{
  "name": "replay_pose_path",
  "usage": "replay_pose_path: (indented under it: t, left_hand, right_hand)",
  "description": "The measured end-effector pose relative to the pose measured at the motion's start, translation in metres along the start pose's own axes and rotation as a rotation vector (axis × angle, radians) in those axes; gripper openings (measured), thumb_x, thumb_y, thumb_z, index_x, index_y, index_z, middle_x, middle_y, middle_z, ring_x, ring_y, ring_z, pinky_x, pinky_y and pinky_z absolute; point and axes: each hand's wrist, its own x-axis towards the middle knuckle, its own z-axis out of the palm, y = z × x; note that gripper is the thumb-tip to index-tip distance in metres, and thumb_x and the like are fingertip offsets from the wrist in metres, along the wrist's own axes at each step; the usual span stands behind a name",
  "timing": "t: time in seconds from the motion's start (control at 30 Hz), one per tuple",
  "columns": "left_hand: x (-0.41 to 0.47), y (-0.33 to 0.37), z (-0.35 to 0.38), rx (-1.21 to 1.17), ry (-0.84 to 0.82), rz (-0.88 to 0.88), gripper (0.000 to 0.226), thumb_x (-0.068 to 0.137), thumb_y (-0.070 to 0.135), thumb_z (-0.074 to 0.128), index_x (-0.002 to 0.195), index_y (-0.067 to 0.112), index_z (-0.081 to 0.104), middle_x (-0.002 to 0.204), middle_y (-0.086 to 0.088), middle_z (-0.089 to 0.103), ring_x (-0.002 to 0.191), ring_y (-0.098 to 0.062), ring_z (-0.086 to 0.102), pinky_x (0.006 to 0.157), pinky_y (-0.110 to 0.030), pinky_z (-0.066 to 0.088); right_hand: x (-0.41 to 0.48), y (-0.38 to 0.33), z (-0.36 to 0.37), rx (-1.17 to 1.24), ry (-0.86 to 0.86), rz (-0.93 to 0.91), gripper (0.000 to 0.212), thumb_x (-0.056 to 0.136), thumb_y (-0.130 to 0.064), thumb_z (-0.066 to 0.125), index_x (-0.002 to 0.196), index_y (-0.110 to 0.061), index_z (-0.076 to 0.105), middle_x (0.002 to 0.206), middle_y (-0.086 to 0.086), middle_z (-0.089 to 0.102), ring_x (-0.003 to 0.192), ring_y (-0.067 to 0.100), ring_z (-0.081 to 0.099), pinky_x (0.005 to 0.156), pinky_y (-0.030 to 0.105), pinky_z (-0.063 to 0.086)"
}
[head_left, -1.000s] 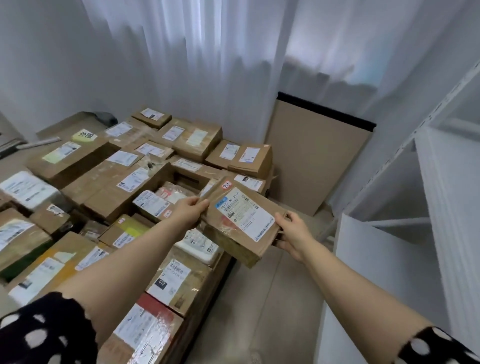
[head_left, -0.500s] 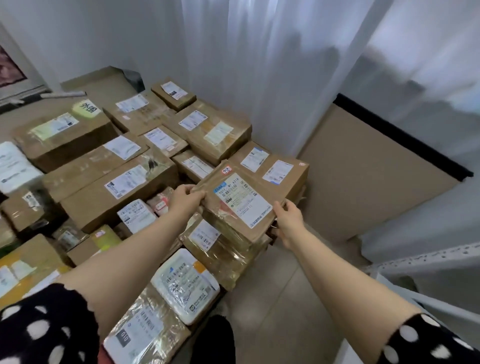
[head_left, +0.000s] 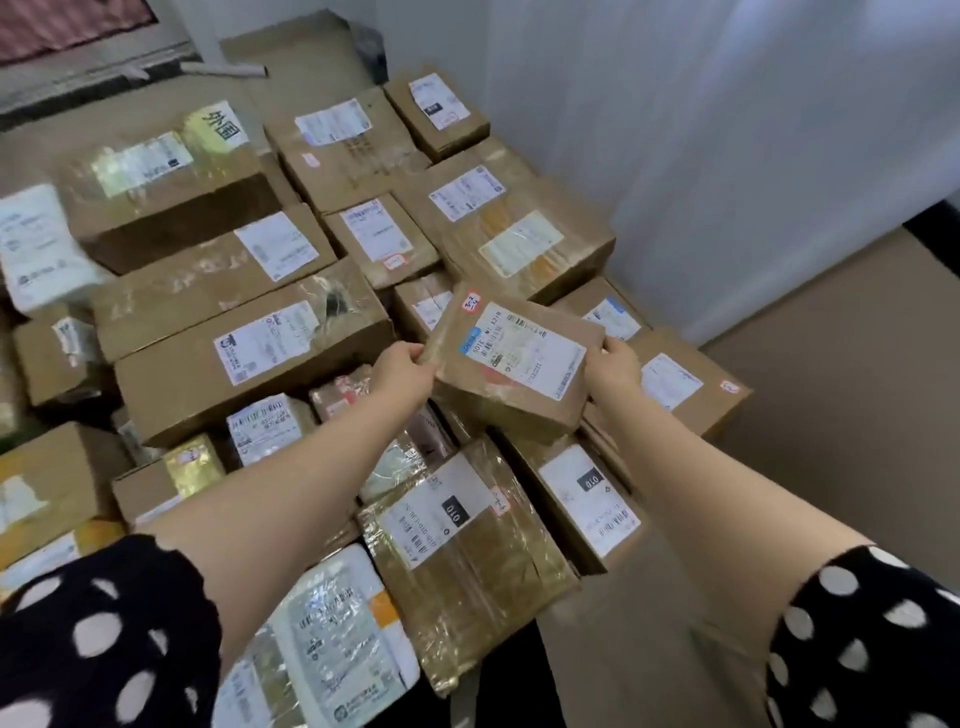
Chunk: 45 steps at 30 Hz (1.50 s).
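A small cardboard parcel is held at the centre of the frame, above a spread of other parcels. It is gripped at its left end by the left hand, whose fingers are curled round the edge, and at its right end by the right hand, whose thumb lies on the upper corner. The parcel is tilted, its labelled face turned up toward the camera. A white shipping label covers most of that face, and a small red-edged sticker is seen at the upper left corner.

Below the held parcel, in the lower centre, a tape-wrapped box bearing a black "010" tag is noted. A long carton lies left of centre. A white poly mailer is seen at the lower centre-left. A white curtain fills the upper right, and bare floor shows at the right. Black sleeves with white dots occupy both lower corners.
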Motion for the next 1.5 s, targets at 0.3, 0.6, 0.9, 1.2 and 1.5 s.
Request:
replay_pose_path:
  t: [0.3,0.6,0.9,1.2,1.5]
  left_hand:
    - [0.018,-0.004,0.036,0.098,-0.043,-0.060,0.011,0.093,0.020,0.058,0.090,0.015,0.067,0.070,0.004,0.057,0.072,-0.016,0.053,0.060,-0.027,0.041]
    - [0.018,-0.031,0.016,-0.123,0.116,-0.409,0.029,0.095,0.012,0.034,0.103,0.001,0.059,0.097,-0.018,0.058,0.099,-0.034,0.055,0.083,-0.036,0.042]
    - [0.034,-0.078,0.007,-0.169,0.062,-0.585,0.037,0.095,0.010,0.043,0.127,-0.006,0.052,0.128,-0.024,0.055,0.118,-0.038,0.053,0.099,-0.040,0.044]
    - [0.044,-0.084,0.026,-0.091,0.171,-0.752,0.069,0.097,0.026,0.046,0.151,0.006,0.010,0.156,-0.020,0.003,0.141,-0.035,0.020,0.116,-0.041,0.020]
    - [0.053,-0.098,0.014,-0.120,0.212,-0.741,0.052,0.094,0.016,0.043,0.143,0.000,0.029,0.147,-0.018,0.028,0.132,-0.035,0.032,0.109,-0.039,0.030]
  right_hand:
    - [0.071,-0.011,0.017,-0.371,-0.073,-0.093,0.039,0.097,-0.008,0.035,0.134,-0.013,0.044,0.129,0.009,0.053,0.110,0.028,0.055,0.077,0.033,0.044]
    - [0.005,-0.019,0.065,-0.525,-0.080,-0.892,0.044,0.080,0.002,0.042,0.118,-0.005,0.062,0.121,0.017,0.057,0.111,0.037,0.051,0.096,0.047,0.041]
    - [-0.033,0.027,0.173,-0.801,-0.807,-0.469,0.031,0.092,-0.002,0.042,0.119,-0.001,0.056,0.117,0.018,0.061,0.112,0.034,0.055,0.090,0.037,0.046]
    - [-0.012,0.052,0.200,-0.843,-0.824,-0.325,0.029,0.097,-0.008,0.045,0.123,-0.003,0.056,0.119,0.014,0.060,0.092,0.016,0.048,0.087,0.026,0.041]
    - [-0.018,0.046,0.195,-0.742,-0.752,-0.234,0.033,0.090,0.003,0.037,0.113,0.000,0.060,0.111,0.019,0.062,0.105,0.034,0.056,0.092,0.037,0.047]
